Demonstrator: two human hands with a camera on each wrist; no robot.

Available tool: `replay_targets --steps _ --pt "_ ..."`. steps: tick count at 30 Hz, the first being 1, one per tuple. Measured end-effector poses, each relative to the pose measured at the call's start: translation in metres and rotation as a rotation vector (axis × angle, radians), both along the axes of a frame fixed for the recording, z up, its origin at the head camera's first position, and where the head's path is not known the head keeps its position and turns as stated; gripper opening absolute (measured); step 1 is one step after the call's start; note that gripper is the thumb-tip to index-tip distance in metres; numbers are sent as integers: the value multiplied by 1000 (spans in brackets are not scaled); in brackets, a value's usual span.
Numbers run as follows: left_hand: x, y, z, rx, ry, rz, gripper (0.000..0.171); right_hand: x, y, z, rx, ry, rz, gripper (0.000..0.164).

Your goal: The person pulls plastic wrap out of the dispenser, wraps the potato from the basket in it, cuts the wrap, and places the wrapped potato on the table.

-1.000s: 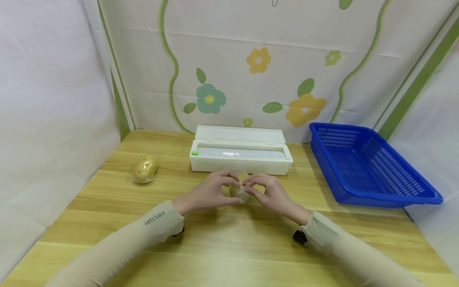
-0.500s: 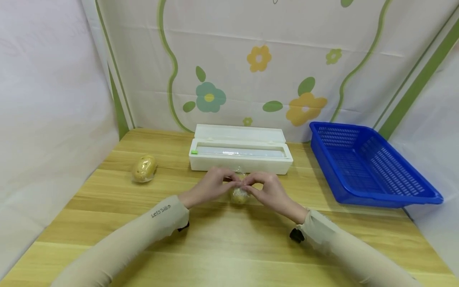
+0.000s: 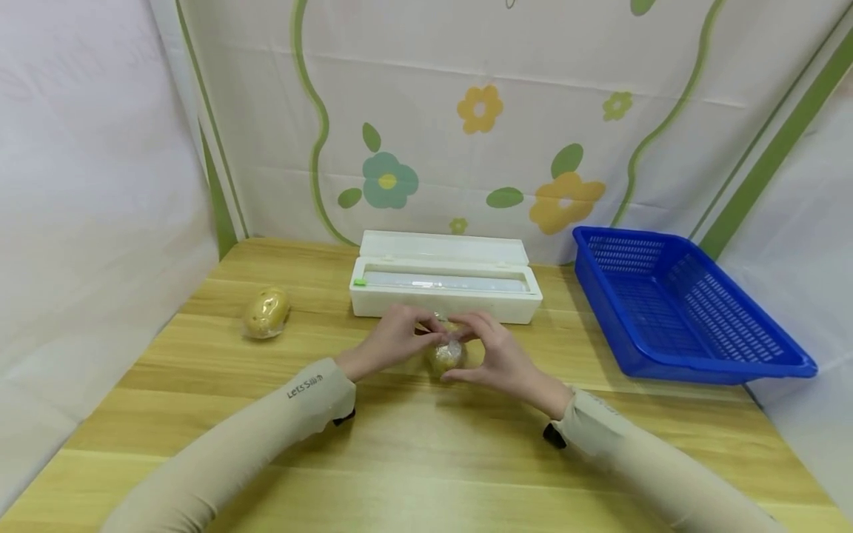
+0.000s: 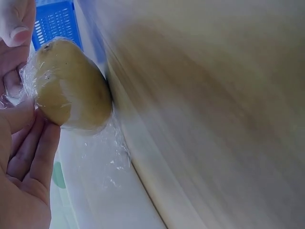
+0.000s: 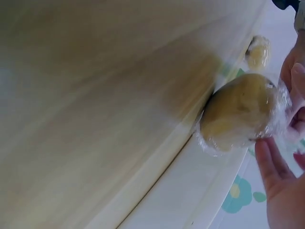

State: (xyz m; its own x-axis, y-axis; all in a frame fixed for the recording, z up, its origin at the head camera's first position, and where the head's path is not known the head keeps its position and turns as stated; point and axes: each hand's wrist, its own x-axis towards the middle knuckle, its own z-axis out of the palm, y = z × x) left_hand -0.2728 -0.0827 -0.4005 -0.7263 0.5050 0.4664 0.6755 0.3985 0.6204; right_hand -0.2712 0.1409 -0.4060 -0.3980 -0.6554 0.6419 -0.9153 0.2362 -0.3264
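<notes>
A potato (image 3: pixel 445 358) wrapped in clear cling film (image 4: pixel 30 78) rests on the table in front of the white box. My left hand (image 3: pixel 392 339) pinches the gathered film at the top of this potato between thumb and fingers. Around its right side my right hand (image 3: pixel 505 360) is spread wide, the thumb at the near side and the fingers at the far side. In the right wrist view, straight fingers (image 5: pixel 269 164) of the right hand touch the wrapped potato. Loose film sticks out beyond it in the left wrist view.
Behind the hands stands a white cling film box (image 3: pixel 440 303), its lid up and a roll inside. Another wrapped potato (image 3: pixel 266 313) lies at the left of the wooden table (image 3: pixel 426 459). A blue plastic basket (image 3: pixel 666 363) sits at the right, before a flowered curtain.
Both hands first worked at the film, then pinched it together above the potato. Now the right hand has let go and spread around the potato, while the left still pinches the film.
</notes>
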Motion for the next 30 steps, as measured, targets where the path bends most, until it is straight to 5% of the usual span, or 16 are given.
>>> replay_targets --steps 4,9,15,20,24,30 --pt "0 1 -1 4 -12 1 4 -2 -6 -2 -7 -31 -65 73" --pt "-2 0 -5 60 -28 -31 4 -5 -8 -1 -70 -270 -102 49" --pt "-2 -2 -7 77 -5 -42 11 -14 -3 4 -116 -543 -47 32" --pt "0 -3 -2 22 30 -48 12 -22 -3 5 -120 -676 -43 24" --pt "1 -4 5 -71 74 -76 12 -21 -4 6 -93 -609 -91 26" --pt "-2 -8 9 -192 91 -121 16 -17 -4 6 -29 -185 -144 13"
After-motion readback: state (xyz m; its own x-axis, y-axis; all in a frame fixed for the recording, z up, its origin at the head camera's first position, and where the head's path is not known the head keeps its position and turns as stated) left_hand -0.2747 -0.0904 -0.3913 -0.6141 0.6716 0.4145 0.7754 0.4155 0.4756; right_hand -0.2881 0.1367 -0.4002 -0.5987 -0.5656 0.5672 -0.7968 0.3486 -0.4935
